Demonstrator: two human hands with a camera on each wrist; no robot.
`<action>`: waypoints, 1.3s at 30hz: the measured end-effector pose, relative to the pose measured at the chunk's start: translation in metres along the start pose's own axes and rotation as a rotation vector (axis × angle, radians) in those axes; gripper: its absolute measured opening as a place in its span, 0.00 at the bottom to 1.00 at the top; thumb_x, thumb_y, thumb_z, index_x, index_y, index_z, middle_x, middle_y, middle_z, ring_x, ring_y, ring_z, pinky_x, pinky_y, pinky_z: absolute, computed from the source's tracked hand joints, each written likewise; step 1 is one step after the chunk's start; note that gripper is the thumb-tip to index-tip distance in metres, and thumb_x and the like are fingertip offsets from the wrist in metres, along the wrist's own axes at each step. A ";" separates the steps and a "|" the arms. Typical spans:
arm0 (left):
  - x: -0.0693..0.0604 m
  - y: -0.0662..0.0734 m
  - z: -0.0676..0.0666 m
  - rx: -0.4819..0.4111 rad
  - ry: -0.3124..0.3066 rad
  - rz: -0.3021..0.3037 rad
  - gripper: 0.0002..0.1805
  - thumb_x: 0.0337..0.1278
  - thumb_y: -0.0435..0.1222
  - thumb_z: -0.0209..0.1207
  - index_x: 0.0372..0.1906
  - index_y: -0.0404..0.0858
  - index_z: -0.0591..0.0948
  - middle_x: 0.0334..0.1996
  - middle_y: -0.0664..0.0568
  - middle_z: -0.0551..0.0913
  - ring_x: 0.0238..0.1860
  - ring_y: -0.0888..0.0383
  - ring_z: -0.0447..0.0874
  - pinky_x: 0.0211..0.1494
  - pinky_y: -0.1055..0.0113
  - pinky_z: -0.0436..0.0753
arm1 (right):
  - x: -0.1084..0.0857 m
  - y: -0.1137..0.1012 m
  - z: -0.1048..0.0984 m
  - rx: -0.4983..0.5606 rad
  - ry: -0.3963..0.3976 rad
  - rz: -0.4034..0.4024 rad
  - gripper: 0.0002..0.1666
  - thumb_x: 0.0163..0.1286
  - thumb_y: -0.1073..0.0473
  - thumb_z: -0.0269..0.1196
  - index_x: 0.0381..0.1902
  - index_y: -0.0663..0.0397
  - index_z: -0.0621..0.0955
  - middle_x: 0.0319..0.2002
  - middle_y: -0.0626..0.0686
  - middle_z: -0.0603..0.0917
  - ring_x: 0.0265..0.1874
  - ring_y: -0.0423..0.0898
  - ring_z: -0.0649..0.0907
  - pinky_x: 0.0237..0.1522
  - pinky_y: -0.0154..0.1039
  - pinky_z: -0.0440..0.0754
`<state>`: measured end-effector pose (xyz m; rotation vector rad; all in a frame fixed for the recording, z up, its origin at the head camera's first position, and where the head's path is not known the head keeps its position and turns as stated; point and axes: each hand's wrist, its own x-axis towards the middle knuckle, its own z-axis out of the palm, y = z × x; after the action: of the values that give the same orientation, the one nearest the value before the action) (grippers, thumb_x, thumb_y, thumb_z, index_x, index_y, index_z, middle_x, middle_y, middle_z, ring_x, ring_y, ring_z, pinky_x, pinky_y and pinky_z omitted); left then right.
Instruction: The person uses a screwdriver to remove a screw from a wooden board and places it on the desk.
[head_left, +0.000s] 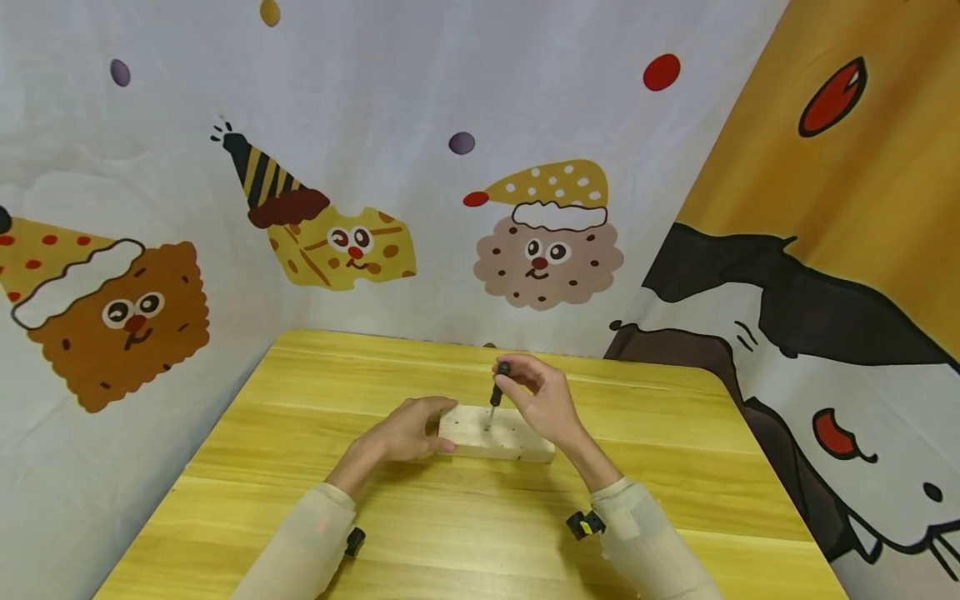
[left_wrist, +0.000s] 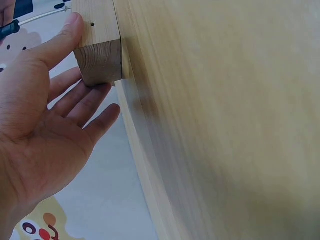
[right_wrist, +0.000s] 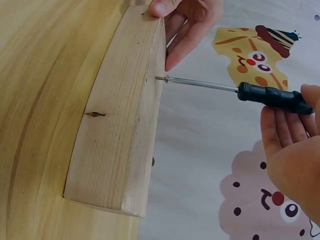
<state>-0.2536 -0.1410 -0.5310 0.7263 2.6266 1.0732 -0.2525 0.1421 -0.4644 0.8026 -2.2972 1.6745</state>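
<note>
A pale wooden block (head_left: pixel 480 443) lies on the table, small holes dotting its top. At its left end my left hand (head_left: pixel 408 429) grips it, with the thumb on the near side and fingers at the far side and end. My right hand (head_left: pixel 546 402) holds a screwdriver (right_wrist: pixel 272 96) by its dark handle, above the middle of the block. The clear-looking metal shaft points down, its tip at the head of a small screw (right_wrist: pixel 161 78). That screw stands in the block's top face, part of its thread showing.
Beneath the block is a yellow wood-grain table (head_left: pixel 315 517). Behind it hangs a white cloth (head_left: pixel 420 100) printed with cartoon biscuits and cheese. An orange printed cloth (head_left: pixel 885 183) hangs at the right.
</note>
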 end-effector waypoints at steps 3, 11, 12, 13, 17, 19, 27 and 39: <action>0.000 0.001 0.000 -0.003 -0.001 -0.003 0.45 0.70 0.46 0.78 0.84 0.35 0.74 0.83 0.39 0.76 0.85 0.37 0.73 0.88 0.36 0.73 | 0.000 0.001 0.000 -0.001 0.019 0.007 0.16 0.82 0.65 0.71 0.64 0.60 0.88 0.53 0.64 0.94 0.49 0.43 0.94 0.60 0.32 0.92; 0.000 0.000 0.000 0.000 -0.009 0.003 0.45 0.71 0.46 0.77 0.84 0.34 0.73 0.83 0.39 0.76 0.85 0.37 0.73 0.88 0.35 0.74 | 0.001 0.003 0.001 -0.004 0.036 -0.003 0.16 0.77 0.67 0.75 0.60 0.57 0.90 0.48 0.62 0.94 0.46 0.41 0.94 0.58 0.33 0.93; 0.000 0.000 0.000 -0.001 -0.008 0.004 0.45 0.71 0.46 0.77 0.85 0.34 0.73 0.83 0.39 0.76 0.85 0.37 0.73 0.88 0.35 0.74 | 0.002 0.003 0.001 -0.005 0.037 0.000 0.16 0.77 0.66 0.75 0.60 0.57 0.90 0.48 0.61 0.94 0.46 0.41 0.94 0.58 0.34 0.93; 0.000 0.000 0.000 -0.002 -0.007 0.004 0.45 0.71 0.46 0.77 0.85 0.34 0.73 0.83 0.39 0.76 0.85 0.37 0.73 0.87 0.35 0.74 | 0.002 0.003 0.000 -0.008 0.037 0.002 0.16 0.77 0.66 0.75 0.60 0.57 0.90 0.48 0.61 0.94 0.46 0.42 0.94 0.58 0.34 0.93; 0.000 0.000 0.000 -0.004 -0.005 0.001 0.45 0.71 0.47 0.77 0.85 0.35 0.73 0.83 0.40 0.76 0.85 0.37 0.73 0.87 0.35 0.74 | 0.002 0.002 0.000 -0.012 0.036 0.022 0.17 0.76 0.65 0.76 0.60 0.56 0.89 0.47 0.61 0.96 0.46 0.47 0.95 0.59 0.34 0.93; 0.000 0.000 0.000 -0.001 -0.005 -0.002 0.45 0.71 0.47 0.77 0.85 0.35 0.73 0.83 0.40 0.76 0.85 0.37 0.73 0.87 0.35 0.74 | 0.002 0.002 -0.001 -0.014 0.035 0.027 0.18 0.76 0.65 0.76 0.61 0.57 0.89 0.47 0.61 0.96 0.46 0.50 0.95 0.59 0.35 0.93; -0.001 0.001 0.000 0.000 -0.005 -0.009 0.45 0.71 0.47 0.78 0.85 0.35 0.73 0.83 0.40 0.76 0.85 0.37 0.72 0.88 0.36 0.73 | 0.001 0.000 -0.002 -0.014 0.022 0.029 0.18 0.78 0.65 0.75 0.63 0.57 0.88 0.50 0.61 0.95 0.48 0.45 0.94 0.61 0.34 0.93; -0.001 0.001 0.000 -0.010 -0.008 -0.013 0.44 0.71 0.46 0.77 0.85 0.35 0.73 0.83 0.39 0.76 0.85 0.37 0.73 0.88 0.36 0.74 | 0.001 -0.001 -0.002 0.008 -0.017 -0.061 0.17 0.85 0.68 0.65 0.67 0.62 0.86 0.56 0.65 0.94 0.55 0.60 0.94 0.62 0.32 0.91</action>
<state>-0.2529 -0.1410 -0.5302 0.7096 2.6138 1.0763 -0.2532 0.1435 -0.4626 0.8831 -2.2549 1.6587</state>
